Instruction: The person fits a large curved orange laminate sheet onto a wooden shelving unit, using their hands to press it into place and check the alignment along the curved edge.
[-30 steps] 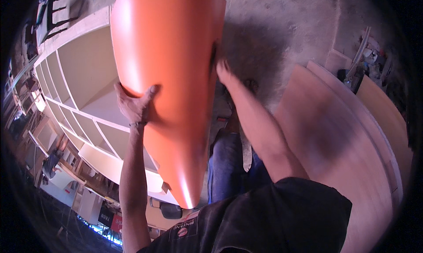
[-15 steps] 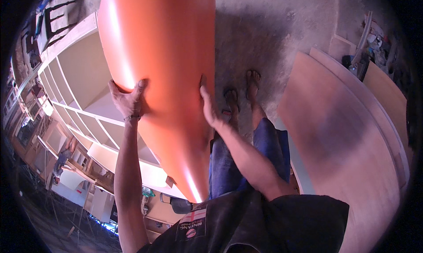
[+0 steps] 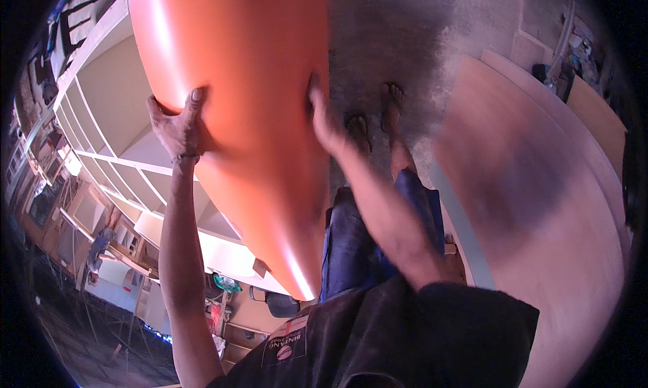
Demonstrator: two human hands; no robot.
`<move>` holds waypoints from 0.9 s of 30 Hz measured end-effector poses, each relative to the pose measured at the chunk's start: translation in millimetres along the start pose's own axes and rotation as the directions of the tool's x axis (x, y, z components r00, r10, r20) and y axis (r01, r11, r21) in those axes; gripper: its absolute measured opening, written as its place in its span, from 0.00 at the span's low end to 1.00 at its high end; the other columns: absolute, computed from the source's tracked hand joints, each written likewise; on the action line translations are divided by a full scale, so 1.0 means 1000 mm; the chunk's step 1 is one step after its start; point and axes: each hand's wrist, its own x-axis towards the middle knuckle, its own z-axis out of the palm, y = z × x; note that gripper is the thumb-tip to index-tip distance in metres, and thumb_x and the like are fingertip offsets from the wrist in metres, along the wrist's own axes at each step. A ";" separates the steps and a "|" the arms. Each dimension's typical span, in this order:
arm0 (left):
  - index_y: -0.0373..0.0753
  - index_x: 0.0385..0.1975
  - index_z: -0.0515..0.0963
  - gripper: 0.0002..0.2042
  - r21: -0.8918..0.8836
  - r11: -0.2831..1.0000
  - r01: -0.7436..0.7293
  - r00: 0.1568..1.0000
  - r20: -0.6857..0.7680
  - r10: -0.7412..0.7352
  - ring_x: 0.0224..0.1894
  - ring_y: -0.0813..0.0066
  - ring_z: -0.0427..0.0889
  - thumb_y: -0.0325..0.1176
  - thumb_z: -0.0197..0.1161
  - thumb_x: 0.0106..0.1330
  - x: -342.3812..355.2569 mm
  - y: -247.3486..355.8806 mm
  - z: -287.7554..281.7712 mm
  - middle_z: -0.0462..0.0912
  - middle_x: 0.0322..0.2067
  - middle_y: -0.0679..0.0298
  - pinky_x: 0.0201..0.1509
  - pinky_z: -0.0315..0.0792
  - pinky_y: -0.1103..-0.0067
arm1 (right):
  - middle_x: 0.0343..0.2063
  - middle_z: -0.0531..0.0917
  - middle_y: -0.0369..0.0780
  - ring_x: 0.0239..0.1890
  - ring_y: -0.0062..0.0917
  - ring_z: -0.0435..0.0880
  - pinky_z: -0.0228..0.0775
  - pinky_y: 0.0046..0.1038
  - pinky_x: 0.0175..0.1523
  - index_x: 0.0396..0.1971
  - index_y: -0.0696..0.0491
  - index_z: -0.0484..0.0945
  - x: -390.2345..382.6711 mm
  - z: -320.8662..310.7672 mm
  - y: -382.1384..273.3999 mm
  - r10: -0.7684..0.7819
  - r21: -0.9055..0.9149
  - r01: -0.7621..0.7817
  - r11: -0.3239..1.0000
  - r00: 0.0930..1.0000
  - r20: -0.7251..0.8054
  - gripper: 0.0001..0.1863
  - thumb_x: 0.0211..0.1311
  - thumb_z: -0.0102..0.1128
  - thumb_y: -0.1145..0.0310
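Note:
A big glossy orange sheet (image 3: 250, 57), smooth and bowed, rises in front of me and tapers toward my body. My left hand (image 3: 177, 128) grips its left edge, thumb on the orange face and the other fingers mostly hidden behind. At the right edge, my right hand (image 3: 326, 124) holds the sheet, one digit lying along the face; its remaining fingers are out of sight. Behind the sheet on the left stands a pale cabinet frame (image 3: 111, 157) with several open compartments, partly covered by the orange surface.
Large curved-looking wooden panels (image 3: 533, 178) lie to my right, close to my legs. Scrap and clutter (image 3: 580, 54) sit at the far right. A dark cap (image 3: 282, 305) rests near the sheet's lower tip. Another person (image 3: 101, 249) is in the background at left.
Both hands have shifted farther forward and slightly left or up with the orange sheet, which now fills more of the view. The grip on both edges is kept.

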 end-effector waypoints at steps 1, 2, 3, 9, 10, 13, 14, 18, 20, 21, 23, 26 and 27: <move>0.30 0.47 0.76 0.30 -0.007 1.000 -0.004 1.000 0.006 0.004 0.46 0.68 0.81 0.45 0.82 0.55 -0.003 -0.001 -0.001 0.83 0.44 0.56 0.57 0.73 0.71 | 0.80 0.48 0.48 0.82 0.35 0.45 0.37 0.33 0.82 0.78 0.62 0.45 -0.044 0.017 0.015 -0.076 -0.049 0.073 0.996 0.996 -0.055 0.42 0.82 0.26 0.40; 0.30 0.47 0.76 0.30 0.028 1.000 0.009 1.000 0.008 -0.010 0.47 0.68 0.81 0.45 0.82 0.55 -0.001 0.001 -0.001 0.84 0.44 0.56 0.57 0.73 0.71 | 0.80 0.45 0.48 0.82 0.34 0.43 0.35 0.32 0.83 0.78 0.62 0.43 -0.088 0.025 0.035 -0.077 -0.050 0.075 0.996 0.996 -0.043 0.42 0.82 0.27 0.41; 0.30 0.47 0.76 0.30 0.061 0.998 0.023 1.000 0.015 -0.024 0.47 0.67 0.81 0.45 0.82 0.55 0.001 0.003 0.005 0.84 0.44 0.56 0.57 0.73 0.71 | 0.81 0.42 0.47 0.82 0.32 0.40 0.32 0.31 0.83 0.79 0.61 0.41 -0.110 0.030 0.034 -0.076 -0.052 0.074 0.996 0.996 -0.037 0.42 0.82 0.27 0.41; 0.29 0.49 0.76 0.35 -0.180 0.983 -0.045 0.999 -0.016 0.042 0.49 0.64 0.81 0.52 0.82 0.53 -0.003 0.010 0.019 0.83 0.46 0.55 0.60 0.73 0.69 | 0.80 0.47 0.44 0.82 0.31 0.44 0.34 0.31 0.83 0.79 0.59 0.45 -0.052 -0.010 0.044 -0.023 0.143 0.028 0.989 0.999 -0.032 0.41 0.83 0.30 0.42; 0.27 0.55 0.75 0.33 -0.122 0.992 -0.029 1.000 -0.003 0.029 0.50 0.66 0.81 0.44 0.81 0.57 -0.004 0.006 0.013 0.83 0.49 0.55 0.60 0.72 0.69 | 0.80 0.51 0.42 0.81 0.31 0.47 0.38 0.32 0.82 0.79 0.58 0.50 -0.039 -0.014 0.037 0.092 0.201 -0.083 0.976 0.995 -0.036 0.40 0.82 0.32 0.42; 0.27 0.56 0.74 0.31 -0.092 0.992 -0.083 0.996 0.034 0.086 0.51 0.66 0.81 0.43 0.79 0.61 -0.002 -0.002 0.009 0.83 0.50 0.54 0.61 0.72 0.70 | 0.80 0.50 0.43 0.81 0.29 0.44 0.35 0.33 0.82 0.79 0.59 0.46 0.009 -0.029 0.037 0.054 0.143 -0.053 0.988 0.999 -0.004 0.46 0.79 0.31 0.35; 0.27 0.57 0.73 0.30 -0.100 0.992 -0.076 0.995 0.055 0.081 0.52 0.67 0.81 0.41 0.77 0.63 0.001 -0.003 0.009 0.83 0.51 0.54 0.61 0.73 0.71 | 0.80 0.50 0.43 0.81 0.28 0.44 0.35 0.33 0.83 0.79 0.59 0.45 0.035 -0.041 0.050 0.011 0.125 -0.011 0.992 1.000 0.001 0.48 0.78 0.30 0.33; 0.27 0.58 0.73 0.28 -0.161 0.982 -0.103 0.990 0.078 0.116 0.53 0.67 0.81 0.42 0.74 0.67 0.001 0.015 0.033 0.83 0.52 0.54 0.62 0.73 0.72 | 0.79 0.54 0.44 0.81 0.29 0.47 0.38 0.33 0.82 0.79 0.59 0.48 0.092 -0.096 0.068 -0.181 0.108 0.177 0.978 0.983 0.034 0.46 0.79 0.30 0.34; 0.27 0.58 0.73 0.28 -0.111 0.990 -0.088 0.992 0.080 0.097 0.53 0.67 0.81 0.41 0.73 0.67 0.004 -0.005 0.023 0.83 0.52 0.54 0.62 0.73 0.72 | 0.79 0.54 0.45 0.80 0.30 0.49 0.40 0.33 0.82 0.79 0.59 0.48 0.066 -0.081 0.058 -0.152 0.105 0.149 0.983 0.988 0.018 0.46 0.79 0.32 0.35; 0.27 0.58 0.73 0.27 -0.059 0.996 -0.071 0.995 0.062 0.074 0.53 0.67 0.81 0.41 0.73 0.68 0.006 -0.011 0.011 0.83 0.52 0.54 0.63 0.73 0.72 | 0.79 0.54 0.45 0.80 0.31 0.50 0.41 0.33 0.82 0.78 0.60 0.48 0.029 -0.054 0.047 -0.080 0.077 0.080 0.994 0.997 -0.010 0.45 0.79 0.32 0.36; 0.26 0.57 0.73 0.26 -0.005 1.000 -0.028 0.999 0.035 0.028 0.54 0.67 0.81 0.38 0.73 0.68 -0.002 -0.012 -0.002 0.83 0.52 0.54 0.64 0.72 0.71 | 0.78 0.55 0.47 0.80 0.33 0.52 0.44 0.33 0.81 0.78 0.60 0.49 -0.071 -0.012 0.005 0.066 -0.057 -0.074 0.996 0.988 -0.137 0.45 0.79 0.34 0.37; 0.26 0.57 0.73 0.27 -0.102 0.993 -0.059 0.997 0.049 0.064 0.54 0.67 0.81 0.38 0.74 0.67 0.004 -0.009 0.007 0.83 0.52 0.54 0.65 0.72 0.72 | 0.79 0.55 0.46 0.80 0.33 0.52 0.43 0.33 0.81 0.78 0.60 0.48 -0.159 0.019 0.060 0.085 -0.083 -0.102 0.991 0.978 -0.189 0.44 0.80 0.35 0.37; 0.26 0.57 0.74 0.27 -0.156 0.983 -0.097 0.994 0.044 0.105 0.54 0.68 0.82 0.39 0.74 0.67 0.004 -0.001 0.014 0.84 0.51 0.54 0.64 0.72 0.72 | 0.79 0.54 0.46 0.80 0.33 0.52 0.43 0.32 0.81 0.79 0.59 0.48 -0.166 0.028 0.095 0.073 -0.039 -0.081 0.996 0.981 -0.181 0.44 0.80 0.35 0.37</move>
